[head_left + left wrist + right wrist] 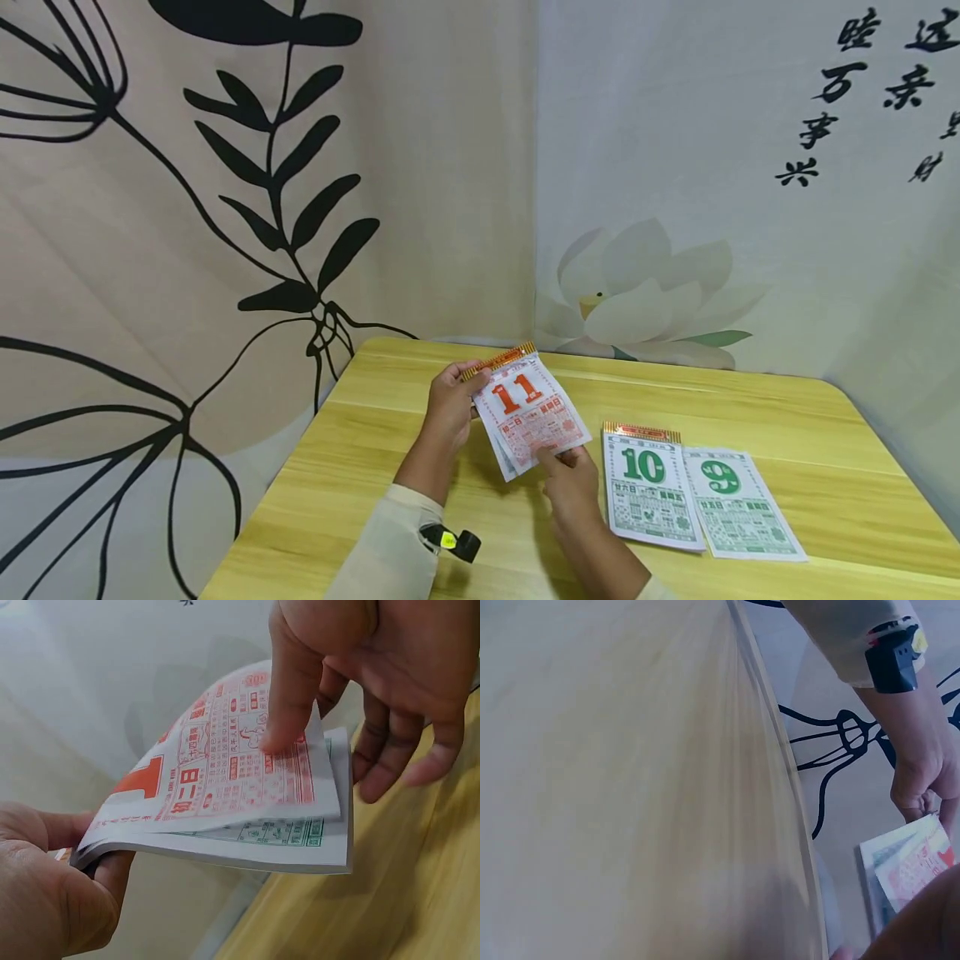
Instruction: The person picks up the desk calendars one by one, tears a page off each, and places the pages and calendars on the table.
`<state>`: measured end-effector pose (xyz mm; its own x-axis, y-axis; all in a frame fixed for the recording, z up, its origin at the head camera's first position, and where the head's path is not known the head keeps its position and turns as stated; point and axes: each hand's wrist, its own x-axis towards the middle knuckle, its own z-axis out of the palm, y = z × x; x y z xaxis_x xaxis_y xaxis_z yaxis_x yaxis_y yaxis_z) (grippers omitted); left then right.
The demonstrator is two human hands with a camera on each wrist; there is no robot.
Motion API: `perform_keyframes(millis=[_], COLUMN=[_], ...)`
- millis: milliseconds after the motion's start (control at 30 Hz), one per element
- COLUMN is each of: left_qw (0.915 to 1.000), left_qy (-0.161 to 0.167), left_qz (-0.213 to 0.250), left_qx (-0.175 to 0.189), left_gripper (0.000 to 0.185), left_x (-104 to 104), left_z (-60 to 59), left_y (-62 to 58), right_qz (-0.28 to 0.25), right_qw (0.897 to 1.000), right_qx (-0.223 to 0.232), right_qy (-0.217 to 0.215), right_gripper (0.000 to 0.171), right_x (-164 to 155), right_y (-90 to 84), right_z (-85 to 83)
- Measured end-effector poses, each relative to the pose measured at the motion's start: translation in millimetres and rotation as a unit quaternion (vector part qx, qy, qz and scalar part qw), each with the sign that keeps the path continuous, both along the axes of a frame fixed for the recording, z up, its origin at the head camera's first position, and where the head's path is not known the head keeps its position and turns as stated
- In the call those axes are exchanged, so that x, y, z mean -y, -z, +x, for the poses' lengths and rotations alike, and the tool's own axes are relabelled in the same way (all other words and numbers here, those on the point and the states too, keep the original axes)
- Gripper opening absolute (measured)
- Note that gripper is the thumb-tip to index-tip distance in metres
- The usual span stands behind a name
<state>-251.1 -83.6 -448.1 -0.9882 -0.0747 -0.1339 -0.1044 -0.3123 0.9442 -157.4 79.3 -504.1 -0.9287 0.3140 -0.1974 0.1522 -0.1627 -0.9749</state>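
A tear-off calendar pad (528, 412) with a red "11" on its top page is held above the wooden table (750, 400). My left hand (448, 407) grips its bound upper-left edge (86, 851). My right hand (572, 479) pinches the top page's lower corner; in the left wrist view its fingertip (281, 735) presses on the red page (225, 772), lifted off the green page beneath. In the right wrist view the pad (907, 862) shows at the lower right, below the left hand (922, 776).
Two loose calendar sheets lie flat on the table to the right: a green "10" page (648, 492) with an orange top strip and a green "9" page (738, 504). Printed fabric backdrops enclose the table at the left and back. A black band (453, 543) sits on my left wrist.
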Motion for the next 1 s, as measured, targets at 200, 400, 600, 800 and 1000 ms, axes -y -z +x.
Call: perform_keyframes(millis=[200, 400, 600, 800, 1000], left_qw=[1.0000, 0.9999, 0.9997, 0.9993, 0.9988], left_qy=[-0.009, -0.014, -0.024, -0.034, -0.041], left_qz=[-0.002, -0.001, 0.005, 0.014, 0.024], left_qx=[-0.002, 0.000, 0.002, 0.006, 0.014], left_gripper=[0.026, 0.027, 0.029, 0.029, 0.029], left_x=[2, 2, 3, 4, 5], left_z=[-2.1, -3.8, -7.1, -9.4, -10.4], left_y=[0.7, -2.1, -2.3, -1.9, -1.5], right_qz=[0.038, -0.006, -0.040, -0.049, -0.073], right_qw=[0.999, 1.000, 0.998, 0.998, 0.997], right_qx=[0.020, 0.021, 0.015, -0.004, -0.032], right_qy=[-0.012, -0.017, -0.042, -0.037, -0.020], right_gripper=[0.043, 0.033, 0.033, 0.048, 0.065], right_x=[-6, -7, -3, -2, -5], right_y=[-4.3, -13.1, -21.2, -23.8, -26.3], right_z=[5.5, 10.8, 21.6, 28.2, 28.9])
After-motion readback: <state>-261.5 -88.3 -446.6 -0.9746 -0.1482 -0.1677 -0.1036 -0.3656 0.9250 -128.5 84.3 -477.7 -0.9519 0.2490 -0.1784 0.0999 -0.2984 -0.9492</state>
